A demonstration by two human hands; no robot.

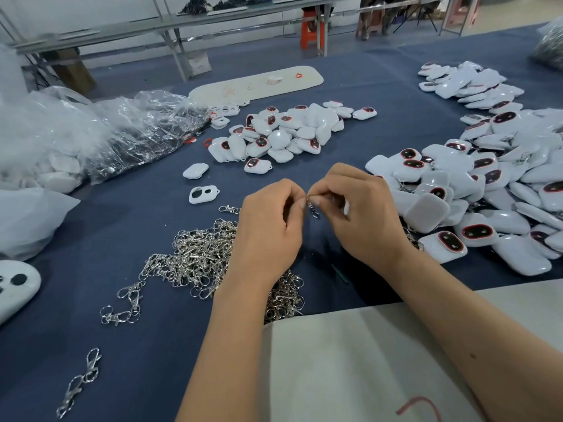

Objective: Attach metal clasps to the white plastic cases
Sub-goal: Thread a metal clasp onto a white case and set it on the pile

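Both hands meet at the centre of the frame, fingertips almost touching, above the blue cloth-covered table (91,284). The left hand (268,220) has its fingers curled inward and pinches the top of one metal clasp (313,208), which hangs down between the two hands with its long axis roughly vertical. The right hand (356,208) is curled too, pinching at the same clasp from the other side; a sliver of white (346,207) shows under its fingers, probably part of a case, though too little is visible to be sure. So the clasp lies just to the right of the left hand's fingertips and just left of the right's, and neither hand is clearly nearer. The heap of loose clasps (198,257) lies at lower left of the hands, under the left wrist. White plastic cases lie in a pile (283,132) at upper centre and a larger pile (487,190) along the right side, close beside the right hand.
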